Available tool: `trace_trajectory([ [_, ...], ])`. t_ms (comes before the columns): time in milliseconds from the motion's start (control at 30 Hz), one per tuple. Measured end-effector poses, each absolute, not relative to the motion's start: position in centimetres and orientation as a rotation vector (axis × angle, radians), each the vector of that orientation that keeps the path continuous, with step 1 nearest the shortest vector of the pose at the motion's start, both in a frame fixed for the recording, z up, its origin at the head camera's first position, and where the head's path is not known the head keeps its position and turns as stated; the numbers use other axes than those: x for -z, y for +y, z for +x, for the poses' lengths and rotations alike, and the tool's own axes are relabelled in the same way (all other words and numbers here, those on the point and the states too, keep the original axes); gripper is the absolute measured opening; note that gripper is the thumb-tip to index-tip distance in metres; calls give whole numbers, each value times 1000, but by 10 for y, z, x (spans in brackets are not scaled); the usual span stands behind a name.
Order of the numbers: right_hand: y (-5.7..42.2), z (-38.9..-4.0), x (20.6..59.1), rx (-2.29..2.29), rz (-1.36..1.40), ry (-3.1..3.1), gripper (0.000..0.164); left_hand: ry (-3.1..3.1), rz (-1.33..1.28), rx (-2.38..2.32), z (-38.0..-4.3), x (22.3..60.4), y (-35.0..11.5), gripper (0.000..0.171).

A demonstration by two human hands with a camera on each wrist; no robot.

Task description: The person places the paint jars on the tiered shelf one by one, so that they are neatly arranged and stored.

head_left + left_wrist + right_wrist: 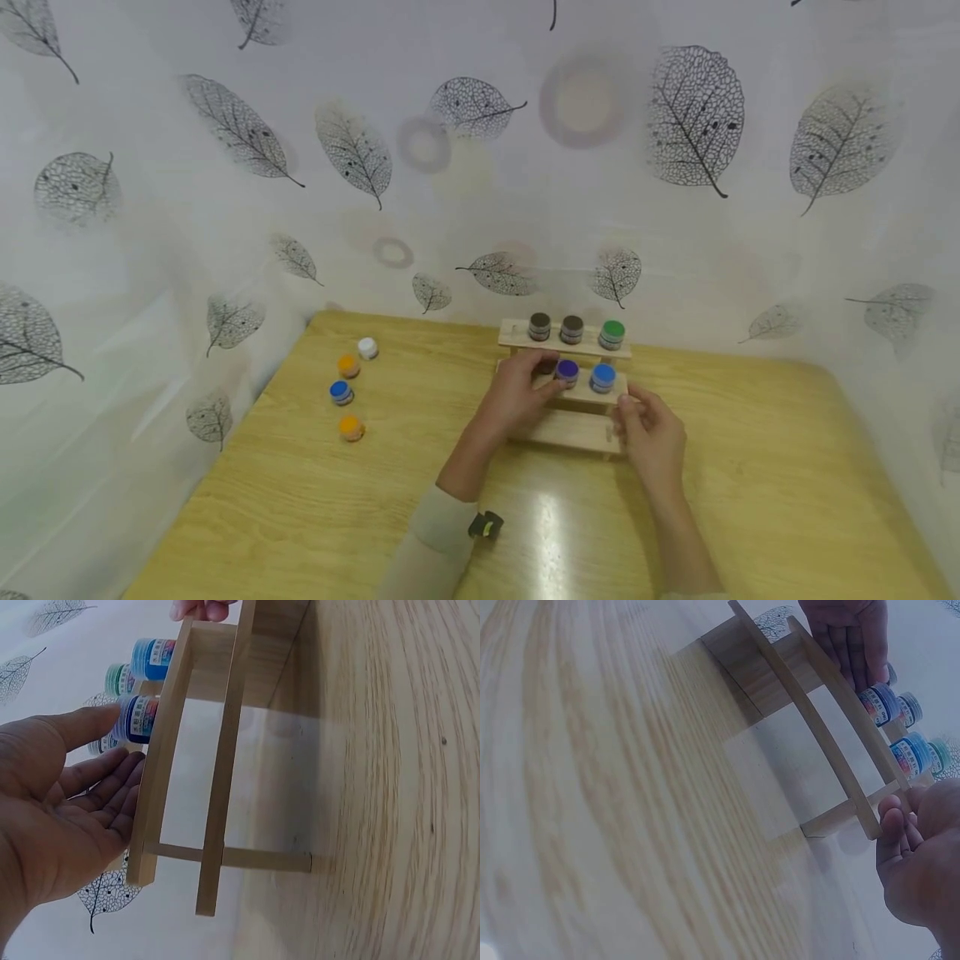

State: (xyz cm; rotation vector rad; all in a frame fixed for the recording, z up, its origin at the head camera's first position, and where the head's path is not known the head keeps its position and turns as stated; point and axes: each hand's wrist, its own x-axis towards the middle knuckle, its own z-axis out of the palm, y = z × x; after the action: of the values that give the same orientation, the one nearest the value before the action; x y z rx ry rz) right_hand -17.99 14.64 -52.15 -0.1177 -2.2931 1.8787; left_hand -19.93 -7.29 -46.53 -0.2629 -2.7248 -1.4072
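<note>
A three-tier wooden rack [558, 427] holds small lidded paint jars. My right hand [654, 433] pinches the right end of the rack's middle tier between thumb and fingers. At that tier's left part is my left hand [513, 392], its thumb touching the purple-lidded jar [567, 373] and its other fingers loosely bent. A dark-lidded jar beside them is partly hidden by the fingers. The blue-lidded jar [603, 377] stands right of the purple one. On the top tier are two dark-lidded jars [572, 329] and a green-lidded jar [612, 335].
At the table's left stand a white-lidded jar [367, 347], two orange-lidded jars [351, 428] and another blue-lidded jar [341, 392]. A leaf-patterned curtain [480, 192] rises behind the wooden table [285, 500]. My left sleeve [442, 525] carries a dark strap.
</note>
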Motion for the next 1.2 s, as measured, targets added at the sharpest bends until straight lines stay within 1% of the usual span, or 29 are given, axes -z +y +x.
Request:
trace_trajectory([
  [267, 144, -180, 523, -1868, -119, -2299, 33, -2744, -229, 1393, -187, 468, -95, 47],
  [433, 142, -180, 526, -1874, -97, -2304, 32, -2756, -274, 1318, -173, 470, -110, 46],
  [533, 143, -180, 529, -1850, -113, -2304, 31, -2773, -283, 1270, -162, 470, -120, 43],
  [767, 145, -183, 527, -1834, -97, -2271, 32, -2768, -242, 1276, -126, 472, -155, 44],
  [933, 145, -184, 526, -1864, -99, -2259, 32, -2791, -124, 1241, -104, 482, -184, 44],
  [1200, 145, -181, 526, -1855, -110, -2282, 33, -2783, 117, 1257, -79, 493, -237, 46],
])
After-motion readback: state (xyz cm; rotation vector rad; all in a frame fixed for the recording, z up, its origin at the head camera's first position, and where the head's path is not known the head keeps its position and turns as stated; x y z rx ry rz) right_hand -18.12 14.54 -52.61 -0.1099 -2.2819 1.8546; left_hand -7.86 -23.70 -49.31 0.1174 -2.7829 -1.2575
